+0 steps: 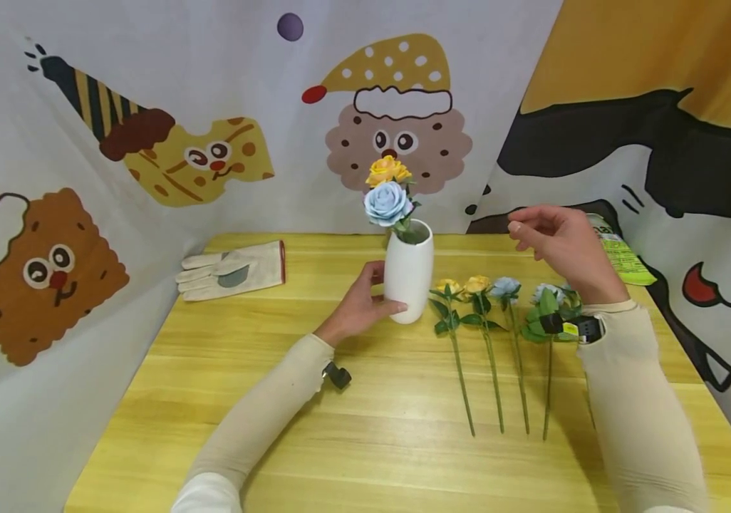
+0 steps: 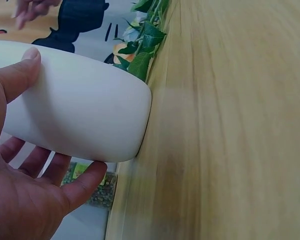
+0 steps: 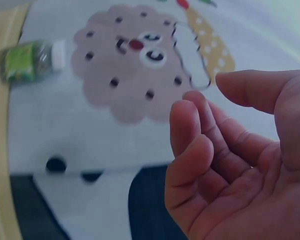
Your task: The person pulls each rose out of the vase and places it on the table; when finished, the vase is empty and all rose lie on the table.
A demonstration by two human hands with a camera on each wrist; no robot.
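My left hand (image 1: pixel 359 306) grips the lower part of a white vase (image 1: pixel 409 278), thumb on the near side and fingers round the far side. In the left wrist view the vase (image 2: pixel 85 105) has its base at the wooden tabletop. An orange-yellow rose (image 1: pixel 387 169) and a light blue rose (image 1: pixel 387 204) stand in the vase, leaning left. Raised above the table's right side, my right hand (image 1: pixel 564 242) holds nothing. Its fingers (image 3: pixel 185 170) are loosely curled, with the thumb apart from them. Below it lie yellow roses (image 1: pixel 477 285) and blue roses (image 1: pixel 505 288).
A pale work glove (image 1: pixel 234 272) lies at the back left of the table (image 1: pixel 340 442). Behind my right hand rests a green package (image 1: pixel 628 260). A lidded jar with a green label (image 3: pixel 22 62) appears in the right wrist view. Printed cloth (image 1: pixel 211 43) hangs behind the table.
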